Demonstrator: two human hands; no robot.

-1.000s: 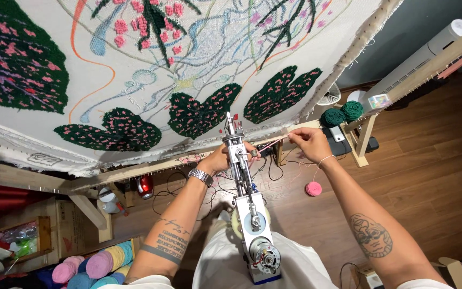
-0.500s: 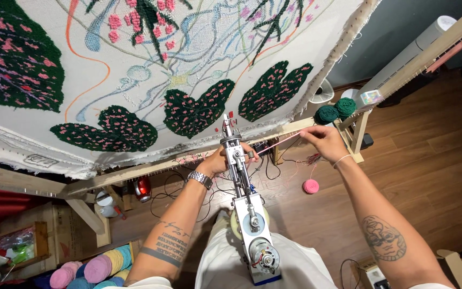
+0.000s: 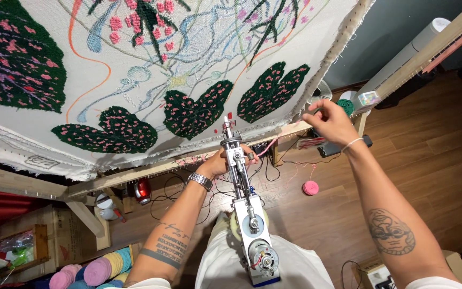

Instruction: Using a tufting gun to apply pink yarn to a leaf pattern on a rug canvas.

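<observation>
1. The left hand [image 3: 221, 162] wraps its fingers around the front of the tufting gun [image 3: 244, 208], whose needle tip sits just below the lower edge of the cloth [image 3: 199, 69].
2. The right hand [image 3: 330, 122] is raised near the right end of the frame rail [image 3: 151, 167], its fingertips pressed together on a thin pink yarn [image 3: 266, 149] that runs back toward the gun.
3. The gun points up along the middle, its motor end close to the person's chest.
4. The cloth's lower border is stretched on the rail; its right edge slants up and away, with bare wood floor [image 3: 423, 160] open to the right of it.
5. A pink yarn ball [image 3: 310, 187] lies on the floor between the forearms, apart from both.
6. Yarn cones [image 3: 97, 270] crowd the lower left corner.
7. Against half a second earlier, the right hand has moved farther right and higher, away from the gun, drawing the yarn out; the left hand has kept its hold.
</observation>
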